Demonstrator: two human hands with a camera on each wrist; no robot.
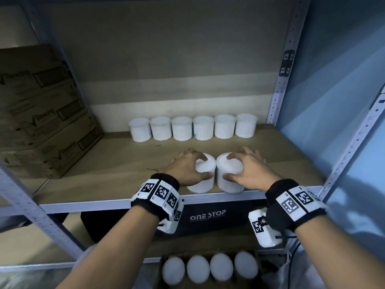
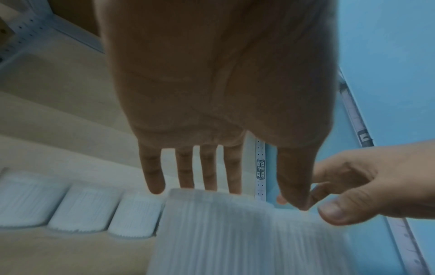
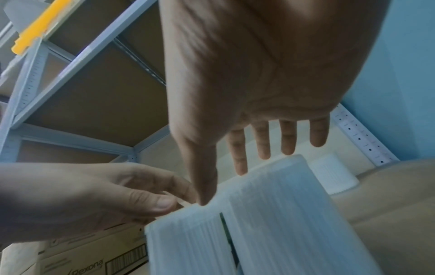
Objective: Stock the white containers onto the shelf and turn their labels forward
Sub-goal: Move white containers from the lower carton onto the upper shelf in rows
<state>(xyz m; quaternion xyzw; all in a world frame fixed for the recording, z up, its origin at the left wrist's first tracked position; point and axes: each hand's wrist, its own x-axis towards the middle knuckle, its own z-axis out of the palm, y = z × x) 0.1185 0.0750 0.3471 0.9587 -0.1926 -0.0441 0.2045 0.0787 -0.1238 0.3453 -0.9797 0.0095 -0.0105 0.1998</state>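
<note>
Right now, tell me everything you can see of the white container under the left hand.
The white container is a ribbed, translucent-looking plastic cylinder with a flat top, standing upright at the shelf's front edge. The left hand grips it from above, fingers over the far rim, thumb on the near side. It stands beside the right hand's container, nearly touching. No label shows on it. A row of six like it stands behind.

The right hand (image 3: 254,74) fills the upper frame, palm toward the lens, its fingers (image 3: 263,143) reaching over the top of a ribbed white container (image 3: 294,219). A second container (image 3: 188,241) stands just beside it, the left hand (image 3: 77,197) at its top. Behind: another white container (image 3: 332,174), a Rexona carton (image 3: 94,260), and the grey shelf frame (image 3: 77,55).
</note>
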